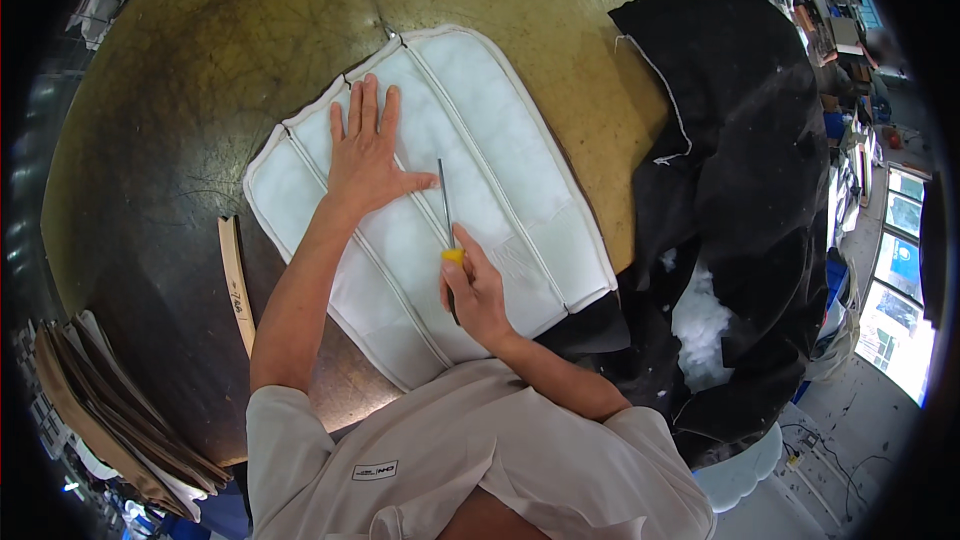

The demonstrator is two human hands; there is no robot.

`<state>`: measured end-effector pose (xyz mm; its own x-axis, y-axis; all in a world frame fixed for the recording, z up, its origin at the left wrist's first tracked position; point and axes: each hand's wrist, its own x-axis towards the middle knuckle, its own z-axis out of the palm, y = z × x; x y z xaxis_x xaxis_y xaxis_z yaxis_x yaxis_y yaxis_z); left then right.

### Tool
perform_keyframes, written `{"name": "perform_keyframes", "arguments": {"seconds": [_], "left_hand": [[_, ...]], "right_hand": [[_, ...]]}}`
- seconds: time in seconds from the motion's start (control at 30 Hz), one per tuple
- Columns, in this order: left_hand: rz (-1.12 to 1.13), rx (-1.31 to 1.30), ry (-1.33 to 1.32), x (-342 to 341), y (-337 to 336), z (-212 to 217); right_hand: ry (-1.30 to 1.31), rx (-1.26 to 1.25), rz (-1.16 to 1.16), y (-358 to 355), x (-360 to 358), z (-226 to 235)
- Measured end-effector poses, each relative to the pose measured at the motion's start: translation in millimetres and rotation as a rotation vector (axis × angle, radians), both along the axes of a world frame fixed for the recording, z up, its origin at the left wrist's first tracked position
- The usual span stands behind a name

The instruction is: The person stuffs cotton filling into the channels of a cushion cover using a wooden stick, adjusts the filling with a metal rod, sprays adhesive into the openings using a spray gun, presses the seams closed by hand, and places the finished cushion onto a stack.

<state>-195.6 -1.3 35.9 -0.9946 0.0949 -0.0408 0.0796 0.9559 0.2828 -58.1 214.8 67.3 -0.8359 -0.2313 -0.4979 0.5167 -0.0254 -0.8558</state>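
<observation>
A white padded panel [500, 180] with stitched channels and a piped edge lies on the worktable [200, 90] in front of me. My left hand [365, 155] rests flat on its upper left part, fingers spread. In my right hand [475, 290] is a screwdriver [446, 195], its yellow and dark handle wrapped by the fingers. The thin metal shaft points away from me over the middle of the panel, near a seam and my left thumb. Whether the tip touches the fabric I cannot tell.
Black fabric [740, 140] with a white cord edge is heaped at the right, white fluffy filling [702, 330] in its opening. A wooden strip [236, 285] lies left of the panel. Stacked brown and dark sheets [120, 420] stand at the lower left.
</observation>
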Motion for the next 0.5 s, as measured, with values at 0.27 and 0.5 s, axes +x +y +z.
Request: {"name": "perform_keyframes", "arguments": {"seconds": [0.27,0.5], "left_hand": [[0.014,0.024,0.004,1,1,4],[-0.049,0.188,0.221,6,-12,-14]], "right_hand": [[0.714,0.681,0.407,55,-26,-2],[0.722,0.697,0.402,50,-16,-1]]}}
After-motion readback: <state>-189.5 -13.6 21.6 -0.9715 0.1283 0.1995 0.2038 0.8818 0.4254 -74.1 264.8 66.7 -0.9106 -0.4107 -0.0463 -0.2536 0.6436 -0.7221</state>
